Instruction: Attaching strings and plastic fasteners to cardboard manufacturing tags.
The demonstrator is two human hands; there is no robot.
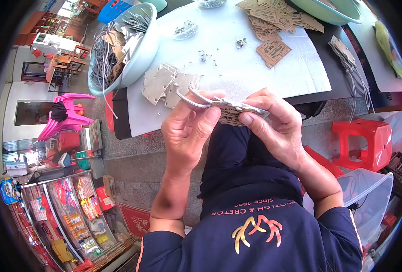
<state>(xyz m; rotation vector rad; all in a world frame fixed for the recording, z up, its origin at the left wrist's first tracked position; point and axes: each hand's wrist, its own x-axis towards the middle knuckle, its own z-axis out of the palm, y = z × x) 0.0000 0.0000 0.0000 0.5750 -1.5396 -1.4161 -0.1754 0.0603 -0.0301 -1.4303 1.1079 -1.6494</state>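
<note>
"Grip: what have we got?"
"Our left hand (185,131) pinches grey cord (200,104), thumb against fingers; our right hand (280,124) clasps cord and printed card (230,119) together, above our lap (230,147)."

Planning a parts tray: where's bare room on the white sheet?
Bare: right part of the white sheet, between brown cards and its lower right corner; also a gap between the metallic bits and right hand. Crowded: left side, with grey plates and pale blue bowl; top right, where those cards pile up.
</note>
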